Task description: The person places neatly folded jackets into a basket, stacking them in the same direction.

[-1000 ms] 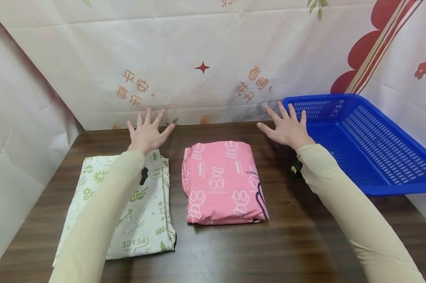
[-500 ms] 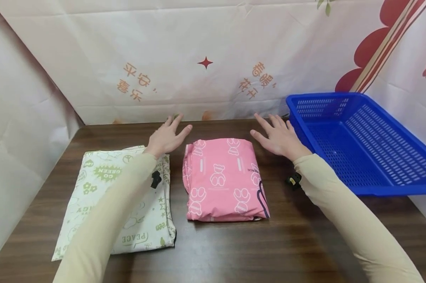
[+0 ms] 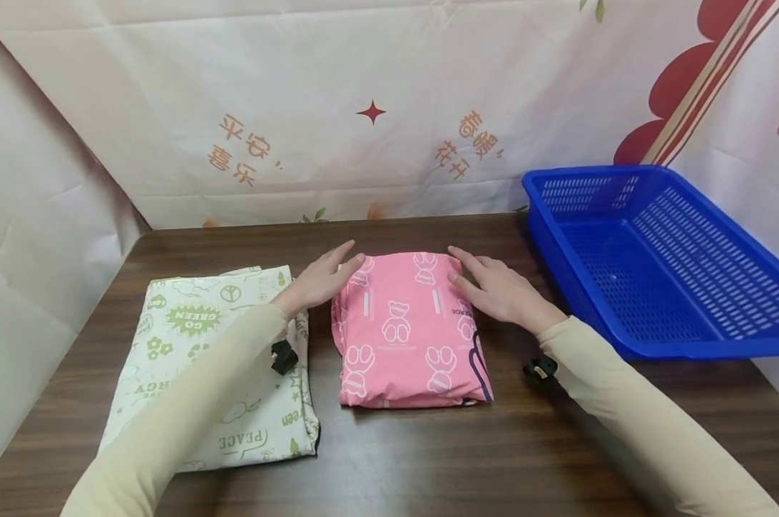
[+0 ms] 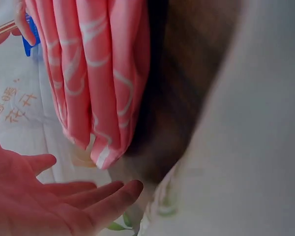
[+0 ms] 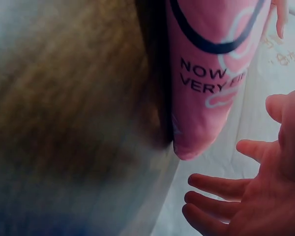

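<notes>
A folded pink cloth (image 3: 402,337) with white bear outlines lies in the middle of the table. Its stacked folds (image 4: 96,73) face my left hand in the left wrist view, and black lettering marks its side (image 5: 206,73) in the right wrist view. At the cloth's far left corner is my left hand (image 3: 321,280), fingers extended. My right hand (image 3: 502,291) is at the far right corner, its fingers also extended. Both wrist views show a gap between palm and cloth. Left of it lies a folded white cloth (image 3: 195,345) with green prints, partly under my left forearm.
A blue plastic basket (image 3: 660,345) with slotted sides stands at the right. The brown wooden table (image 3: 415,459) ends at a printed fabric backdrop (image 3: 337,165). Black wrist devices (image 3: 541,368) hang below both wrists.
Both hands have come inward and nearer from the back of the table, toward the far corners of the pink cloth. The spread fingers have drawn closer together. Both cloths stay put.
</notes>
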`<action>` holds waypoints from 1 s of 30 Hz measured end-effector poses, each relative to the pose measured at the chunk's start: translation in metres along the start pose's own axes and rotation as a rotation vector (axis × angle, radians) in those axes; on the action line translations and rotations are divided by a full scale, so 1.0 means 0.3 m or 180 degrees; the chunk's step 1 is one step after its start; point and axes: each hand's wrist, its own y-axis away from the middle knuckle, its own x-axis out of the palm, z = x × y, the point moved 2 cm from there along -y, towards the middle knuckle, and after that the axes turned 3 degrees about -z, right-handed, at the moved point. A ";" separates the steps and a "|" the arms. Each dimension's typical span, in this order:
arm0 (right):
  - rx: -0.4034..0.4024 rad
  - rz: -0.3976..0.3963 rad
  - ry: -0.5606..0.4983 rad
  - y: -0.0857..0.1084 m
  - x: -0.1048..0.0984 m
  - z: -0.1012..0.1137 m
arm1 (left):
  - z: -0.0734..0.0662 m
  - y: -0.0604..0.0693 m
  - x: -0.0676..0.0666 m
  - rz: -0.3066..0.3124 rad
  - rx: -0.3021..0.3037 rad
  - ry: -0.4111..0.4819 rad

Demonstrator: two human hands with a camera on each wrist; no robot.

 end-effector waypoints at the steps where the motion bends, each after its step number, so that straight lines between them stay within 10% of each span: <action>1: -0.0014 0.0008 -0.0022 0.005 0.003 0.000 | 0.000 0.009 -0.001 0.0016 -0.0018 0.0027; 19: -0.0566 -0.0124 -0.0803 0.126 0.077 -0.056 | 0.039 0.172 0.044 0.0447 -0.0339 0.0702; 30: -0.0687 -0.0165 -0.1162 0.161 0.099 -0.015 | 0.059 0.204 0.079 0.0653 -0.0119 0.1448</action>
